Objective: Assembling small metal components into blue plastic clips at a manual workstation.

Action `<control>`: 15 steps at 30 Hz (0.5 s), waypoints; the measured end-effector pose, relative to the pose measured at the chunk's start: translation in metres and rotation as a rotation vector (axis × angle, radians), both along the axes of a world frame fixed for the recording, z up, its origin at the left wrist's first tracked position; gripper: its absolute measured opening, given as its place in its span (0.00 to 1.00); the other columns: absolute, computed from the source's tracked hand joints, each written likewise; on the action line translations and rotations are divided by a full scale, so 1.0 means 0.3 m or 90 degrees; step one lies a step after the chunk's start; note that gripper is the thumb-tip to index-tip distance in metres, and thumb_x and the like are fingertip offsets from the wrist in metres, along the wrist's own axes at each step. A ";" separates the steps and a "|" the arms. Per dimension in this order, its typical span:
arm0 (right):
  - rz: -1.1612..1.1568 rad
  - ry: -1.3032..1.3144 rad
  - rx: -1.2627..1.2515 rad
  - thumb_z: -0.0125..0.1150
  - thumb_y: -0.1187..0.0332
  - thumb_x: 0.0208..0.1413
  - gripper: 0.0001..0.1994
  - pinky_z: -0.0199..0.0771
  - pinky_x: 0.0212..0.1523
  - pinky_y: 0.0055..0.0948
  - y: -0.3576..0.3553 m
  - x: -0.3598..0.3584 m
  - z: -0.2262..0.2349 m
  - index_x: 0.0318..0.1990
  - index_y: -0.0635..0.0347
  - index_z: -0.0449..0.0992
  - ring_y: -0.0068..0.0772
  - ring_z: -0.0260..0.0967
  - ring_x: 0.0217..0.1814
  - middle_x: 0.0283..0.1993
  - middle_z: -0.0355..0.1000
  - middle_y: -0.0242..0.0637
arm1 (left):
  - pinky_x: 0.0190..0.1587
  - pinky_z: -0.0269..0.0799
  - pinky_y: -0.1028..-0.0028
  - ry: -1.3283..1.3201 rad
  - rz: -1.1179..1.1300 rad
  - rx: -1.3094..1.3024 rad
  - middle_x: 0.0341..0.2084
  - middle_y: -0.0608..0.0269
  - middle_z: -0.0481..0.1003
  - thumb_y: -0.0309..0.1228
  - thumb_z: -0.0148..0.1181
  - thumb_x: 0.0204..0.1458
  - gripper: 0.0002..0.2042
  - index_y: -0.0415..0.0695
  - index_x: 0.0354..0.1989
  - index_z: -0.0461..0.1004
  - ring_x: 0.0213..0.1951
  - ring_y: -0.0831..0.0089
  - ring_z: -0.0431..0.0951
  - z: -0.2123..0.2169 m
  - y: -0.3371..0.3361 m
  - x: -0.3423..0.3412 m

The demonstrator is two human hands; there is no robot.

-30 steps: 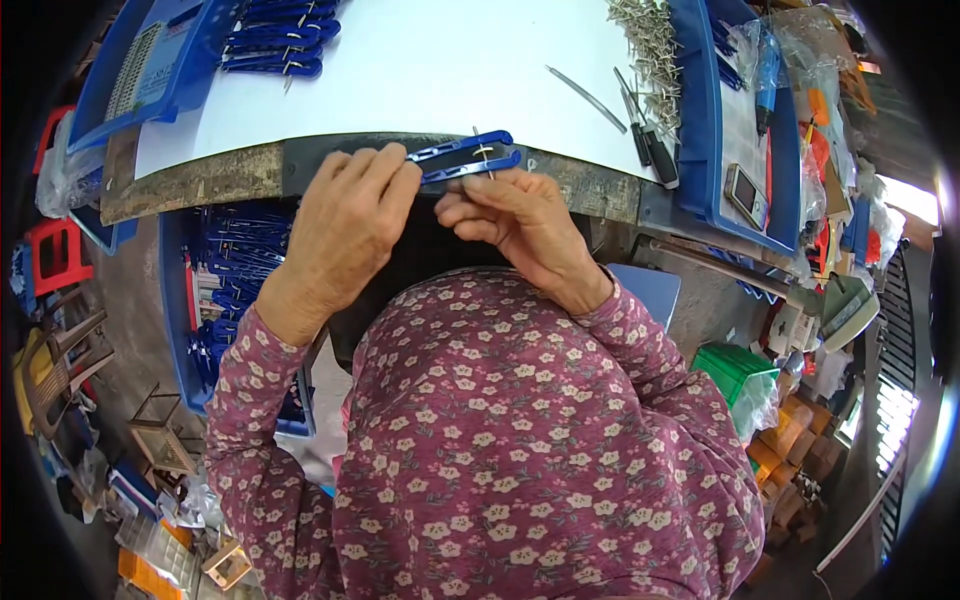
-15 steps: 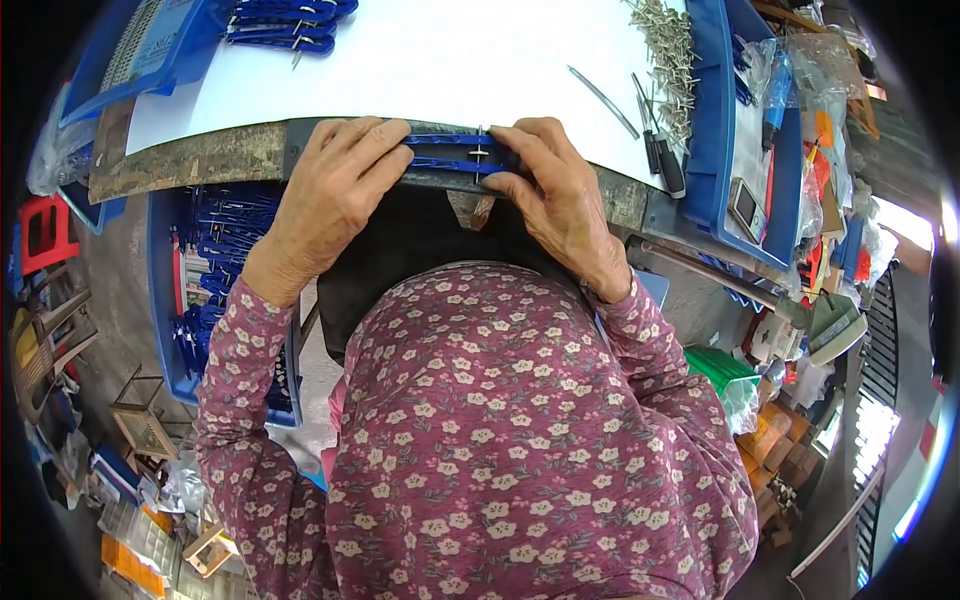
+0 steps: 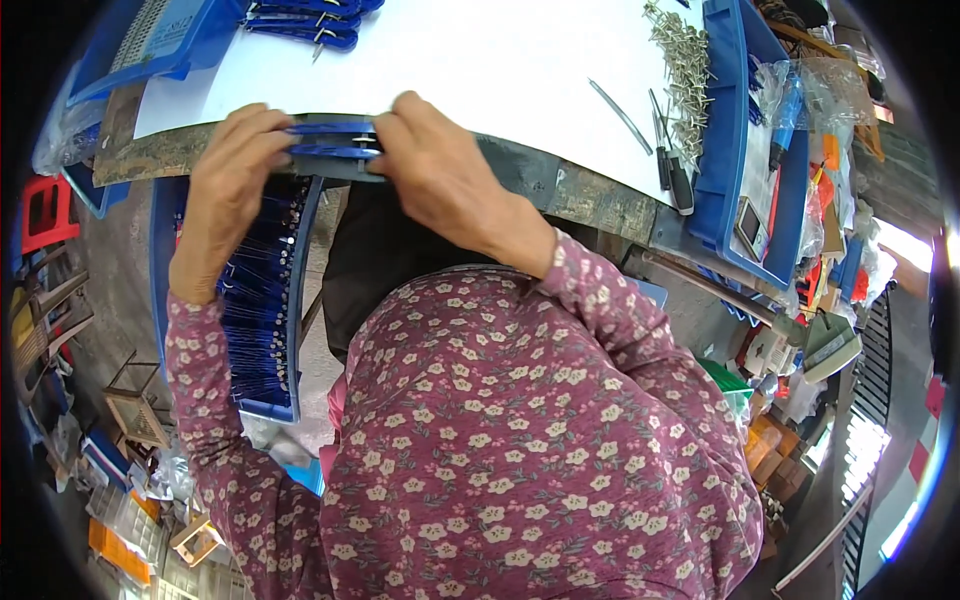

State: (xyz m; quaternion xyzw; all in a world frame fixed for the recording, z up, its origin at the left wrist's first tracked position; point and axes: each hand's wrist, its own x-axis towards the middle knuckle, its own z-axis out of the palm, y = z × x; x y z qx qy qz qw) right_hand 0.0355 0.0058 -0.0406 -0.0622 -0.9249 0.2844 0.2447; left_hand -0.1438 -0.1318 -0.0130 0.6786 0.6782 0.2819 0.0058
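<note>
Between my two hands, at the near edge of the work table, is a long blue part with two parallel bars (image 3: 335, 152) and a metal pin across them. My left hand (image 3: 228, 175) closes its fingers on the left end. On the right end, my right hand (image 3: 445, 180) grips near the pin, its fingers partly hiding that end. Similar blue pieces (image 3: 312, 22) lie stacked on the table's white surface at the far left. A heap of small metal pins (image 3: 685, 85) is at the far right.
Right of the white surface (image 3: 490, 60) lie a thin metal rod (image 3: 613, 108) and black-handled tools (image 3: 681, 187). A blue tray (image 3: 715, 200) borders that side. Below left, a blue crate (image 3: 296, 340) holds many blue parts. A red stool (image 3: 48, 215) stands farther left.
Both hands have moved left along the table edge, carrying the blue two-barred part with them. More of the crate below now shows.
</note>
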 end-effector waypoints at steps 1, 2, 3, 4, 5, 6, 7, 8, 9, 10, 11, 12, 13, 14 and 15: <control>0.003 0.003 -0.001 0.62 0.77 0.41 0.16 0.66 0.28 0.32 -0.003 -0.014 0.001 0.38 0.69 0.65 0.43 0.62 0.29 0.33 0.60 0.44 | 0.45 0.69 0.67 -0.045 0.012 -0.018 0.36 0.56 0.73 0.15 0.58 0.37 0.11 0.37 0.32 0.71 0.44 0.59 0.72 0.010 -0.017 -0.009; 0.010 0.007 0.014 0.62 0.76 0.41 0.15 0.65 0.28 0.33 -0.004 -0.022 0.002 0.38 0.69 0.65 0.43 0.61 0.28 0.32 0.60 0.44 | 0.45 0.69 0.67 -0.043 0.013 -0.018 0.36 0.56 0.73 0.15 0.58 0.37 0.11 0.37 0.32 0.71 0.44 0.59 0.72 0.012 -0.022 -0.004; 0.016 0.010 0.030 0.61 0.75 0.42 0.15 0.65 0.28 0.33 -0.002 -0.025 0.002 0.37 0.69 0.65 0.43 0.60 0.28 0.32 0.59 0.43 | 0.45 0.69 0.66 -0.038 0.012 -0.020 0.36 0.55 0.73 0.15 0.58 0.37 0.11 0.37 0.32 0.70 0.44 0.59 0.72 0.010 -0.018 0.009; 0.018 0.008 0.030 0.61 0.75 0.42 0.15 0.65 0.28 0.33 0.006 -0.005 0.008 0.37 0.69 0.65 0.43 0.60 0.28 0.32 0.59 0.43 | 0.45 0.68 0.66 -0.034 0.013 -0.021 0.36 0.55 0.72 0.15 0.57 0.37 0.11 0.37 0.31 0.70 0.43 0.59 0.72 0.010 -0.012 0.024; -0.001 -0.044 0.027 0.62 0.75 0.42 0.15 0.66 0.29 0.33 0.016 0.040 0.015 0.38 0.69 0.65 0.43 0.62 0.29 0.33 0.60 0.44 | 0.45 0.68 0.66 -0.037 0.019 -0.022 0.36 0.55 0.72 0.15 0.57 0.37 0.11 0.37 0.31 0.70 0.43 0.59 0.72 0.004 -0.001 0.049; -0.023 -0.098 0.026 0.62 0.74 0.42 0.16 0.67 0.30 0.34 0.027 0.088 0.022 0.39 0.69 0.65 0.44 0.63 0.30 0.34 0.61 0.44 | 0.46 0.67 0.66 -0.020 -0.012 0.002 0.37 0.56 0.72 0.16 0.57 0.38 0.10 0.36 0.31 0.70 0.44 0.60 0.71 -0.002 0.025 0.084; -0.022 -0.102 0.025 0.62 0.74 0.42 0.16 0.67 0.30 0.34 0.036 0.140 0.035 0.39 0.69 0.65 0.44 0.63 0.30 0.34 0.61 0.44 | 0.46 0.66 0.66 -0.001 -0.048 0.026 0.37 0.56 0.71 0.17 0.57 0.38 0.09 0.36 0.31 0.70 0.44 0.61 0.70 -0.002 0.054 0.123; -0.057 -0.125 0.026 0.62 0.74 0.42 0.16 0.67 0.30 0.33 0.047 0.192 0.047 0.40 0.68 0.66 0.43 0.64 0.30 0.34 0.62 0.45 | 0.46 0.66 0.66 -0.006 -0.044 0.026 0.37 0.56 0.71 0.17 0.57 0.38 0.09 0.36 0.31 0.70 0.44 0.61 0.70 -0.011 0.079 0.163; -0.092 -0.147 0.027 0.62 0.74 0.42 0.17 0.67 0.30 0.33 0.057 0.230 0.051 0.40 0.68 0.67 0.43 0.65 0.31 0.35 0.62 0.45 | 0.46 0.66 0.67 -0.011 -0.073 0.027 0.37 0.57 0.71 0.18 0.56 0.39 0.08 0.36 0.30 0.69 0.44 0.62 0.70 -0.027 0.104 0.203; -0.095 -0.152 0.027 0.62 0.74 0.42 0.17 0.67 0.30 0.33 0.067 0.260 0.051 0.40 0.68 0.67 0.43 0.65 0.31 0.35 0.62 0.45 | 0.47 0.65 0.68 -0.017 -0.109 0.029 0.38 0.57 0.71 0.19 0.55 0.40 0.07 0.36 0.30 0.69 0.45 0.63 0.69 -0.035 0.126 0.226; -0.104 -0.130 0.013 0.63 0.74 0.42 0.17 0.67 0.29 0.33 0.075 0.285 0.049 0.40 0.68 0.67 0.43 0.65 0.31 0.35 0.63 0.45 | 0.47 0.65 0.68 -0.021 -0.110 0.028 0.38 0.57 0.71 0.19 0.55 0.40 0.07 0.36 0.30 0.69 0.45 0.63 0.69 -0.037 0.138 0.232; -0.111 -0.107 -0.002 0.63 0.74 0.42 0.17 0.68 0.29 0.32 0.076 0.296 0.048 0.41 0.68 0.68 0.42 0.66 0.31 0.36 0.64 0.45 | 0.47 0.65 0.68 -0.026 -0.109 0.018 0.38 0.58 0.70 0.19 0.55 0.40 0.06 0.36 0.30 0.69 0.45 0.63 0.69 -0.038 0.144 0.236; -0.119 -0.110 -0.002 0.63 0.74 0.42 0.17 0.68 0.29 0.32 0.077 0.298 0.045 0.41 0.68 0.68 0.42 0.66 0.31 0.36 0.64 0.45 | 0.47 0.64 0.69 -0.032 -0.117 0.011 0.38 0.58 0.70 0.20 0.55 0.41 0.06 0.36 0.29 0.69 0.45 0.63 0.69 -0.043 0.160 0.238; -0.115 -0.096 -0.013 0.63 0.74 0.42 0.17 0.67 0.28 0.32 0.075 0.290 0.041 0.40 0.68 0.68 0.42 0.66 0.30 0.35 0.64 0.44 | 0.47 0.65 0.68 -0.013 -0.108 0.036 0.38 0.58 0.70 0.20 0.55 0.40 0.06 0.36 0.29 0.69 0.45 0.63 0.69 -0.054 0.162 0.232; -0.110 -0.080 -0.025 0.63 0.75 0.41 0.16 0.67 0.27 0.33 0.071 0.277 0.036 0.40 0.68 0.68 0.41 0.66 0.30 0.35 0.64 0.44 | 0.47 0.65 0.68 -0.013 -0.110 0.034 0.38 0.58 0.70 0.20 0.55 0.40 0.06 0.36 0.29 0.69 0.45 0.63 0.69 -0.050 0.153 0.219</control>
